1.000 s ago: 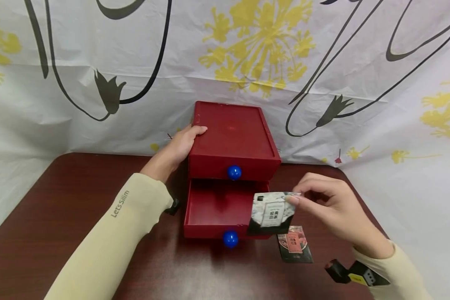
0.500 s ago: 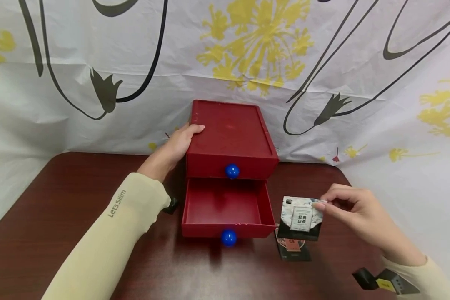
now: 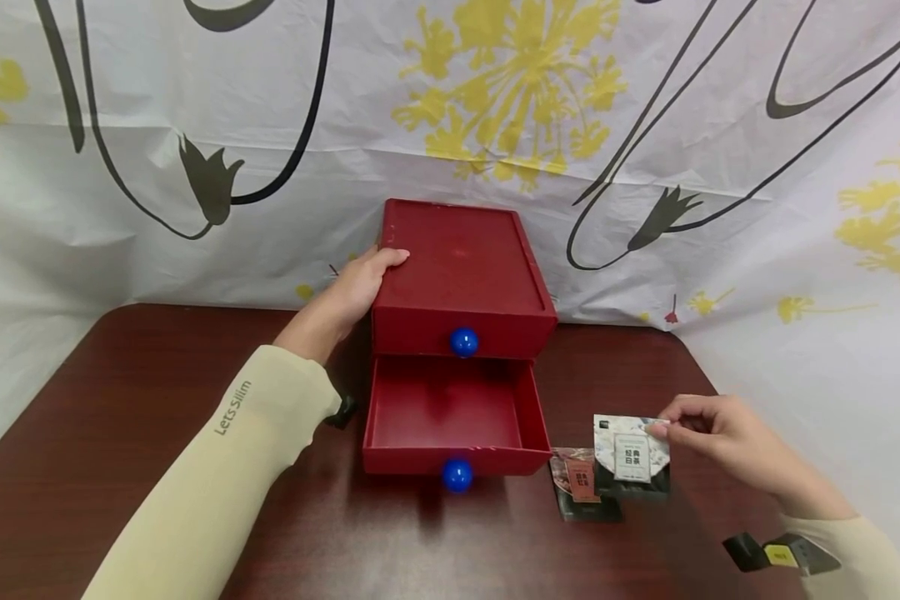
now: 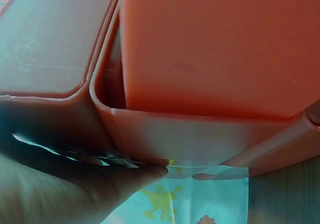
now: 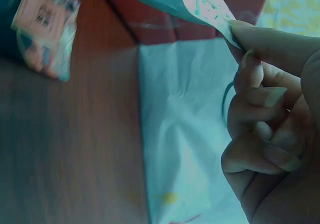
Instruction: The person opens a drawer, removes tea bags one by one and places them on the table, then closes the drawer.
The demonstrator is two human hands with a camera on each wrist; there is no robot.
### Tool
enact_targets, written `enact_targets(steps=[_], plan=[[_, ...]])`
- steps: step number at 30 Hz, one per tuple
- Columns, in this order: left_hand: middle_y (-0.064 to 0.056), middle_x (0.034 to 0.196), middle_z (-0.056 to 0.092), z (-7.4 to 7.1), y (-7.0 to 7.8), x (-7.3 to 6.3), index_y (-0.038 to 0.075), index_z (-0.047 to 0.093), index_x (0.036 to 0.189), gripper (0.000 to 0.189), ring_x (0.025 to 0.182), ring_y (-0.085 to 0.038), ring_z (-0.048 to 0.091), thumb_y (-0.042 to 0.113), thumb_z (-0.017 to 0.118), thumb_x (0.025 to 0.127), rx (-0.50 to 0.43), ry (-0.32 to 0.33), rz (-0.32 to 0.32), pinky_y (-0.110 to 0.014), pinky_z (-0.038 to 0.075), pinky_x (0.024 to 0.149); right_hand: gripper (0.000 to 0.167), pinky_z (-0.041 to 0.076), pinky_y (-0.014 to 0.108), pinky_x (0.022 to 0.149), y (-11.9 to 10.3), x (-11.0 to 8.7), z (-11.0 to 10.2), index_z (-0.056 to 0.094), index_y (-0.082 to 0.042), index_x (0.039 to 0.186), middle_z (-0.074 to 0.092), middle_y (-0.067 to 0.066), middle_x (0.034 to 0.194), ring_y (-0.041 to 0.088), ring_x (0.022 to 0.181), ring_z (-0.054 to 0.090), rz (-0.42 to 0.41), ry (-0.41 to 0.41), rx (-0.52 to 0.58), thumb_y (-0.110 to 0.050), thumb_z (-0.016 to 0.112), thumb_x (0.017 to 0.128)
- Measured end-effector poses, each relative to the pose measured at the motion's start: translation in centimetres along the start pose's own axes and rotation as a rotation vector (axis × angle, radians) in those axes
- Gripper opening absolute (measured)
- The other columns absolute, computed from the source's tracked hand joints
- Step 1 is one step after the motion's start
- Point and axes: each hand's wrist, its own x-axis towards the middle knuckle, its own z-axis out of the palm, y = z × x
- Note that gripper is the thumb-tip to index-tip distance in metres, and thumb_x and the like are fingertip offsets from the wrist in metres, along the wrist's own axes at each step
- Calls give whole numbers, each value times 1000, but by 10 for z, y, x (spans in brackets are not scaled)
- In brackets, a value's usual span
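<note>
pinching between thumb and forefinger, the right hand's grip (image 3: 731,443) holds a white-and-black tea sachet (image 3: 632,456) by an upper corner, just right of a red-labelled sachet (image 3: 579,486) it partly overlaps in the head view. that view shows its squarish printed face; the right wrist view catches it bent and tilted, and reveals the other fingers (image 5: 250,106) curled. the left hand's grip (image 3: 356,287) rests on the red plastic drawer cabinet (image 3: 457,275), thumb at the top edge; whether its hidden fingers curl, i cannot tell. the left wrist view shows smooth walls and rounded rims, the head view glossy blue ball knobs (image 3: 463,342).
</note>
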Motion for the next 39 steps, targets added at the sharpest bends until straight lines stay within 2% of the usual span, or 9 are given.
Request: enact_targets(steps=[6, 9, 11, 16, 20, 27, 33, 39], plan=[[-12, 152, 42, 1, 1, 0, 23, 18, 162, 64, 132, -32, 48, 43, 37, 103, 0, 0, -1, -47, 35, 117, 15, 35, 25, 45, 32, -6, 2, 68, -18, 84, 39, -3, 55, -2, 50, 33, 69, -118, 37, -13, 64, 98], [-13, 152, 43, 1, 1, 0, 23, 19, 161, 63, 131, -32, 49, 43, 36, 103, 5, -2, -2, -47, 36, 117, 16, 37, 26, 45, 47, -7, 3, 68, -15, 87, 42, 0, 56, 1, 48, 37, 92, -184, 60, -16, 61, 101], [-12, 151, 43, 1, 1, 0, 24, 19, 161, 63, 130, -32, 50, 43, 36, 104, 3, -4, -3, -48, 36, 117, 16, 38, 25, 45, 55, -8, 6, 69, -15, 87, 41, -2, 55, 0, 48, 37, 118, -198, 53, -18, 61, 101], [-12, 152, 43, 0, 1, 0, 24, 19, 161, 62, 132, -32, 48, 43, 36, 104, -3, -10, 2, -48, 35, 117, 17, 35, 23, 48, 65, -7, 14, 69, -19, 83, 38, -13, 57, -3, 50, 32, 168, -172, -61, -26, 65, 99], [-11, 152, 42, -1, 0, 0, 24, 18, 161, 63, 134, -31, 47, 43, 36, 104, -3, -5, 1, -48, 34, 118, 21, 32, 22, 51, 68, -4, 22, 67, -21, 78, 38, -15, 58, -2, 52, 31, 196, -156, -165, -31, 69, 96], [-11, 151, 44, 1, 0, 1, 24, 20, 161, 62, 131, -31, 50, 43, 37, 104, -8, -5, -3, -47, 36, 116, 21, 33, 23, 50, 75, -6, 30, 68, -19, 77, 46, -11, 58, 1, 51, 35, 286, -150, -221, -33, 72, 93], [-11, 152, 43, 1, 0, 1, 24, 20, 161, 63, 132, -31, 48, 44, 37, 103, -3, 0, -12, -48, 35, 118, 19, 36, 23, 51, 79, -8, 37, 70, -21, 77, 58, -8, 63, 1, 52, 40, 284, -177, -271, -34, 74, 90], [-11, 155, 39, -1, 1, -2, 25, 16, 162, 66, 136, -31, 44, 45, 37, 103, 4, 7, -16, -48, 32, 119, 23, 37, 25, 53, 73, -7, 39, 69, -19, 79, 59, -6, 64, 5, 54, 45, 329, -128, -302, -39, 77, 87]])
